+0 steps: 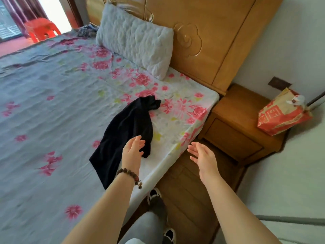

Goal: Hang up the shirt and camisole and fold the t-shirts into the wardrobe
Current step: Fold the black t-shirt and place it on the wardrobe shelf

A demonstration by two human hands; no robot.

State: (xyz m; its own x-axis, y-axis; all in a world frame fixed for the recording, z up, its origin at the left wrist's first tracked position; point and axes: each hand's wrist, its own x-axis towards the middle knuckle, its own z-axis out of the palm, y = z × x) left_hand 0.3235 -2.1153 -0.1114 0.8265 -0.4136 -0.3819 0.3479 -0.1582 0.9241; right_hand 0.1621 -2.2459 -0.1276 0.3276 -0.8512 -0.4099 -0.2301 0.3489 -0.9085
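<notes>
A dark navy garment (126,131) lies crumpled and partly spread on the bed (52,111), near its right edge. My left hand (131,150), with a bead bracelet at the wrist, hovers over the garment's near right corner, fingers straight and holding nothing. My right hand (202,155) is out past the bed's edge, over the wooden floor step, palm turned inward and fingers relaxed, also holding nothing. No hanger or wardrobe is in view.
A white pillow (135,39) leans on the wooden headboard (211,32). A wooden nightstand (239,124) stands to the right of the bed with an orange paper bag (283,113) on it. An orange plastic chair (42,29) stands far left.
</notes>
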